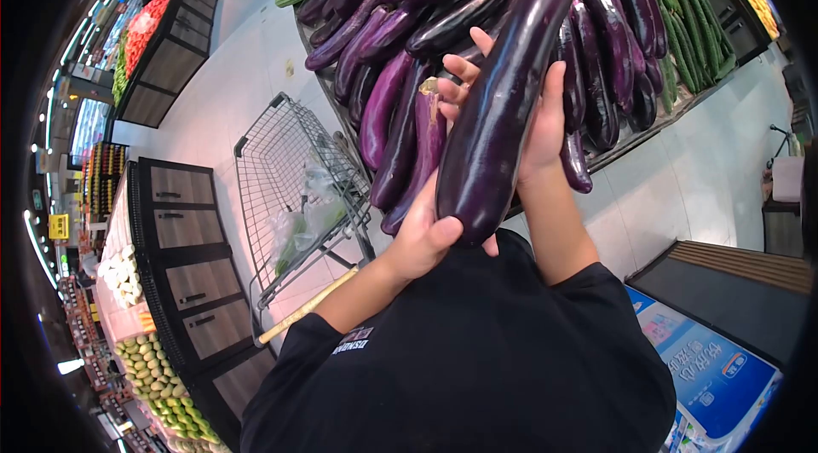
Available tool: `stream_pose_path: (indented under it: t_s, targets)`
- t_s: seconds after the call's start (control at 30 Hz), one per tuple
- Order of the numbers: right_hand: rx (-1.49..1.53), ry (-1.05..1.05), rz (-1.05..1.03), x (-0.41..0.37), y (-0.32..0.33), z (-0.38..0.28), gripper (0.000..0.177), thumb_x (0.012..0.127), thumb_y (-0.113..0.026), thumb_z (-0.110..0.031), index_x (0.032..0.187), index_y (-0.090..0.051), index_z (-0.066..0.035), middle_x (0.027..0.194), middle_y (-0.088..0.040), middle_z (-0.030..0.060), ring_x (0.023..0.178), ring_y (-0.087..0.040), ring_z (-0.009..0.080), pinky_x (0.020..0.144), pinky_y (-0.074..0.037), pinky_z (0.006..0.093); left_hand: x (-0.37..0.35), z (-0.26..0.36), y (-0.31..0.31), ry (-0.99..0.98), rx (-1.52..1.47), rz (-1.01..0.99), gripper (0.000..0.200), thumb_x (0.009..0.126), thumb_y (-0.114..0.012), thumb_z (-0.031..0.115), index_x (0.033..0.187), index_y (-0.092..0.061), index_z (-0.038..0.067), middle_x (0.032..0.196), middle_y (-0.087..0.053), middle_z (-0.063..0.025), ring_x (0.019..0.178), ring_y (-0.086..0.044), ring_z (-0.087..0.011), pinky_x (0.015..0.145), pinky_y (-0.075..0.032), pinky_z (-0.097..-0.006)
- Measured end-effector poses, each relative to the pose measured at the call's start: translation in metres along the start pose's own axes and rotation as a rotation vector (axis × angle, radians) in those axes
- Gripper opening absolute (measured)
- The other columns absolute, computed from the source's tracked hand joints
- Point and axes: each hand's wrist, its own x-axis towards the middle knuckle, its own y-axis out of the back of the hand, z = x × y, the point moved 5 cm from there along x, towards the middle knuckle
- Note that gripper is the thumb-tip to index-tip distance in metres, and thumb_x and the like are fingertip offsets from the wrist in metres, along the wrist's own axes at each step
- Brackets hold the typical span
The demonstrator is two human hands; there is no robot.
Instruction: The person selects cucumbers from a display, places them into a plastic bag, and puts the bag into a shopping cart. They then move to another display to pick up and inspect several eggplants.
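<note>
A large, glossy dark-purple eggplant (503,112) lies at a slant in front of me, its stem end pointing up and to the right. My left hand (423,236) grips its rounded lower end, thumb on top and fingers mostly hidden underneath. Higher up, my right hand (541,133) cradles it from below, with the thumb along the right side and fingertips showing past the left side. Just beyond is a heap of long purple eggplants (400,116) on a display stand, some partly covered by the one I hold.
To the left stands a wire shopping cart (285,172) with plastic-bagged produce (298,231) inside. Green cucumber-like vegetables (690,23) lie right of the eggplants. A drawered produce stand (192,265) is at far left, and a blue printed sign (707,359) at lower right.
</note>
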Motion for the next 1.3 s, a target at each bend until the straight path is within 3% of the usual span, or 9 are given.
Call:
stream_pose_path:
  t_s: [0.07, 0.17, 0.2, 0.57, 0.73, 0.97, 1.07, 1.17, 1.3]
  targets:
    - [0.261, -0.003, -0.057, 0.001, 0.010, 0.004, 0.083, 0.095, -0.032, -0.068, 0.147, -0.032, -0.003, 0.126, -0.057, 0.0201, 0.108, -0.061, 0.0308, 0.093, -0.053, 0.0459, 0.003, -0.005, -0.005, 0.018, -0.004, -0.068, 0.095, 0.085, -0.062, 0.064, 0.142, -0.024, -0.002, 0.112, -0.055, -0.0172, 0.077, -0.067, -0.0246, 0.070, -0.057, -0.0356]
    - [0.299, -0.026, 0.058, -0.003, 0.021, 0.005, 0.075, 0.097, -0.033, -0.063, 0.140, -0.042, -0.001, 0.116, -0.061, 0.0164, 0.104, -0.063, 0.0293, 0.091, -0.054, 0.0445, -0.001, -0.008, -0.003, 0.065, -0.021, -0.027, 0.094, 0.086, -0.058, 0.066, 0.141, -0.025, -0.003, 0.109, -0.057, -0.0167, 0.077, -0.067, -0.0243, 0.070, -0.057, -0.0350]
    - [0.231, -0.051, 0.249, -0.004, 0.020, 0.002, 0.064, 0.097, -0.036, -0.063, 0.126, -0.048, -0.007, 0.104, -0.062, 0.0153, 0.098, -0.063, 0.0297, 0.084, -0.055, 0.0444, 0.000, -0.008, -0.002, 0.050, 0.010, -0.058, 0.092, 0.088, -0.051, 0.068, 0.141, -0.026, -0.003, 0.111, -0.059, -0.0164, 0.076, -0.067, -0.0241, 0.076, -0.056, -0.0363]
    - [0.087, -0.102, 0.409, -0.006, 0.022, -0.001, 0.061, 0.097, -0.039, -0.061, 0.114, -0.054, -0.005, 0.100, -0.063, 0.0159, 0.095, -0.065, 0.0295, 0.080, -0.056, 0.0445, 0.000, -0.015, 0.004, 0.064, 0.036, -0.079, 0.096, 0.085, -0.050, 0.073, 0.139, -0.030, -0.004, 0.118, -0.058, -0.0162, 0.085, -0.068, -0.0227, 0.071, -0.058, -0.0333]
    - [0.202, -0.179, 0.262, -0.005, 0.018, 0.002, 0.064, 0.099, -0.038, -0.057, 0.118, -0.054, 0.002, 0.102, -0.066, 0.0176, 0.093, -0.066, 0.0276, 0.086, -0.056, 0.0417, -0.002, -0.013, 0.001, 0.044, 0.066, -0.101, 0.089, 0.081, -0.064, 0.066, 0.133, -0.037, -0.001, 0.103, -0.063, -0.0160, 0.080, -0.067, -0.0208, 0.070, -0.056, -0.0318]
    - [0.157, -0.231, 0.311, -0.008, 0.019, 0.004, 0.069, 0.098, -0.040, -0.057, 0.112, -0.057, 0.008, 0.102, -0.066, 0.0200, 0.093, -0.067, 0.0291, 0.085, -0.056, 0.0398, -0.006, -0.016, 0.003, 0.040, 0.063, -0.071, 0.079, 0.084, -0.065, 0.060, 0.128, -0.040, 0.000, 0.098, -0.065, -0.0150, 0.077, -0.066, -0.0182, 0.072, -0.054, -0.0301]
    - [0.080, -0.177, 0.383, -0.011, 0.024, -0.005, 0.065, 0.098, -0.039, -0.055, 0.119, -0.054, 0.005, 0.103, -0.066, 0.0206, 0.091, -0.068, 0.0312, 0.085, -0.057, 0.0433, -0.008, -0.023, 0.003, 0.081, 0.023, -0.106, 0.078, 0.086, -0.070, 0.050, 0.134, -0.035, 0.000, 0.105, -0.063, -0.0143, 0.081, -0.066, -0.0170, 0.075, -0.054, -0.0297]
    - [0.058, -0.009, 0.278, -0.013, 0.033, -0.021, 0.062, 0.099, -0.037, -0.052, 0.132, -0.048, 0.000, 0.106, -0.066, 0.0204, 0.095, -0.068, 0.0327, 0.086, -0.057, 0.0464, -0.012, -0.021, 0.003, 0.105, 0.177, -0.065, 0.100, 0.082, -0.080, 0.018, 0.151, -0.010, 0.004, 0.127, -0.053, -0.0137, 0.102, -0.062, -0.0176, 0.085, -0.053, -0.0314]
    - [-0.268, 0.159, 0.400, -0.031, 0.030, -0.041, 0.064, 0.100, -0.033, -0.051, 0.139, -0.041, -0.001, 0.104, -0.067, 0.0187, 0.090, -0.068, 0.0298, 0.083, -0.057, 0.0439, -0.007, -0.010, -0.002, 0.111, 0.358, -0.012, 0.105, 0.077, -0.084, 0.018, 0.152, -0.011, 0.003, 0.137, -0.046, -0.0151, 0.118, -0.055, -0.0236, 0.093, -0.050, -0.0353]
